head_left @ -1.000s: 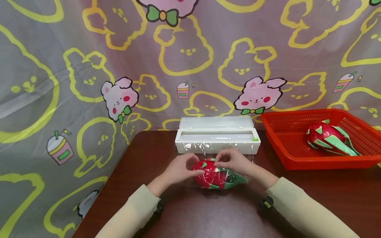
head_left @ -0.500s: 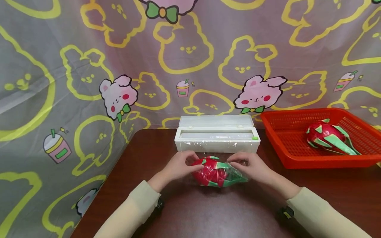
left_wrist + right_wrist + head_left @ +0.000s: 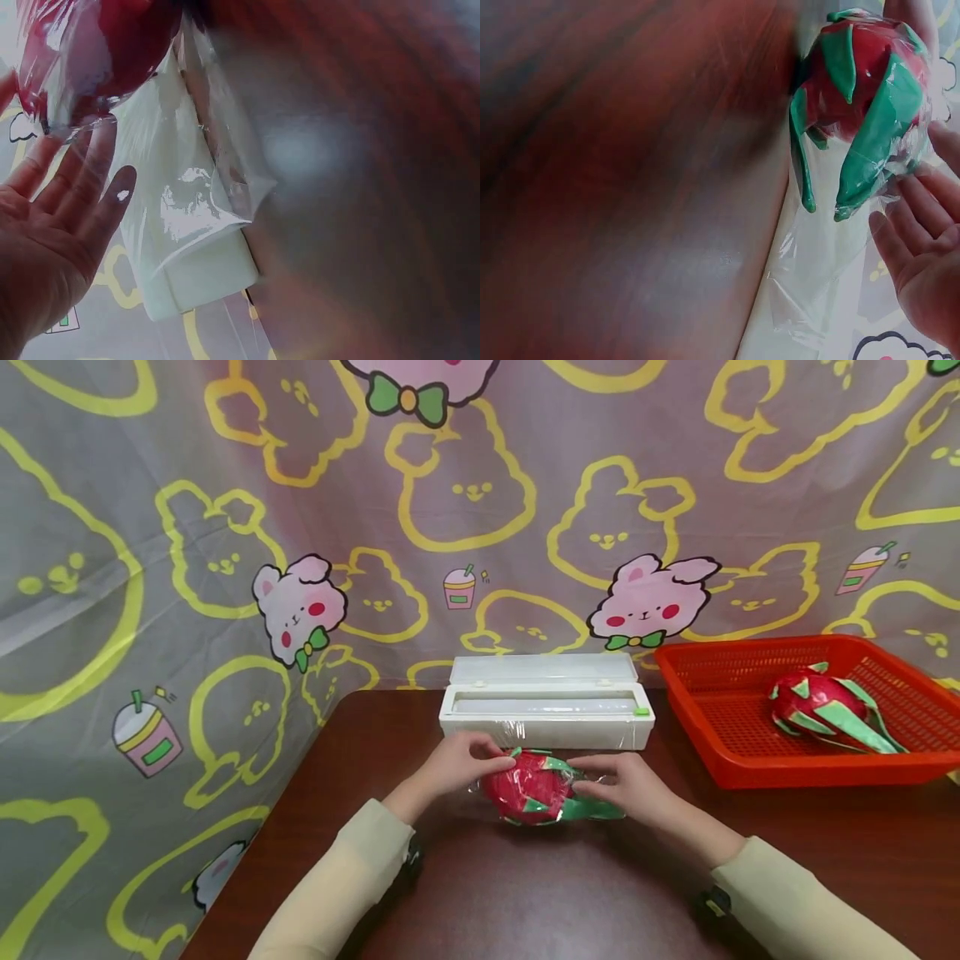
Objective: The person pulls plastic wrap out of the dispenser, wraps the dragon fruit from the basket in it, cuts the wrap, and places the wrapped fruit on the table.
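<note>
Left hand point(image 3: 457, 764): grasping, thumb on the near side of the dragon fruit point(image 3: 528, 789), fingers round its rounded end, probably to steady it. Right hand point(image 3: 630, 783): at the leafy end, thumb and fingertips against plastic film point(image 3: 244, 161); cannot tell if it pinches the film or just presses it on. Looks like the film is being smoothed round the leaves point(image 3: 885, 127), hence one hand per end.

Dragon fruit lies sideways between both hands, leaves toward the right hand, film clinging shiny over its skin. Whether it rests on the table point(image 3: 525, 893) or is slightly raised, cannot tell. Loose film also hangs by the white box point(image 3: 547, 735), just behind the fruit; whether it joins the roll point(image 3: 547, 706), cannot tell.

Box sits lengthwise facing the person, lid point(image 3: 543, 670) up, likely so film pulls straight forward. Green slider point(image 3: 642, 712) at its right end. Red basket point(image 3: 840, 770) to the right, off the work spot, seemingly for storage; second dragon fruit point(image 3: 817, 702) inside. Printed curtain point(image 3: 487, 460) behind.
</note>
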The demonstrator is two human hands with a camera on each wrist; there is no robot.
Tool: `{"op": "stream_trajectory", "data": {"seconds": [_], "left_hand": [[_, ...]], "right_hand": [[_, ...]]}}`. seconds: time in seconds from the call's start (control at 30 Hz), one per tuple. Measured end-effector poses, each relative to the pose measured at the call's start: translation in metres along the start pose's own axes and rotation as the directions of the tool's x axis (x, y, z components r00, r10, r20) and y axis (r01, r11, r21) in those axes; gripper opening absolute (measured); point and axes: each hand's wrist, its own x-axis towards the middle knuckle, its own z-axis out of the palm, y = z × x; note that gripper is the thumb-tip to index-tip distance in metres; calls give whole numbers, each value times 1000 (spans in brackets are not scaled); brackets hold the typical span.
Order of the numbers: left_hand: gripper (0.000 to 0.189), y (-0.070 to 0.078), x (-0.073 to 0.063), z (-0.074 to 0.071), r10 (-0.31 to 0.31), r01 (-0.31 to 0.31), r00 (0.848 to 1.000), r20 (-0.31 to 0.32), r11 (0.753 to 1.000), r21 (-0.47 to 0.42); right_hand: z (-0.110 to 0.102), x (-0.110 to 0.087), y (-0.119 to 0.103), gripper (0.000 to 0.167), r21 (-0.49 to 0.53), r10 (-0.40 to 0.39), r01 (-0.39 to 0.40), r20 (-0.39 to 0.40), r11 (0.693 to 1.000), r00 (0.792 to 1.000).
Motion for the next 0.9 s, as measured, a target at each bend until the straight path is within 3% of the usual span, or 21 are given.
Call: {"op": "stream_trajectory", "data": {"seconds": [0.27,0.5,0.73,0.9], "left_hand": [[28,4,13,-1,-28,28,999,20,1000,-8],[28,3,20,-2,-8,8,1000,27,1000,11],[31,3,23,-3,-38,37,999,30,999,10],[34,3,28,-4,-35,32,999,39,997,74]], "right_hand": [[1,12,6,21,-106,8,-19,-105,994,994],[0,20,10,17,-77,25,-35,-119,996,993],[2,26,17,17,-149,-50,30,-130,988,990],[1,28,20,14,-189,-86,61,-131,980,988]]}}
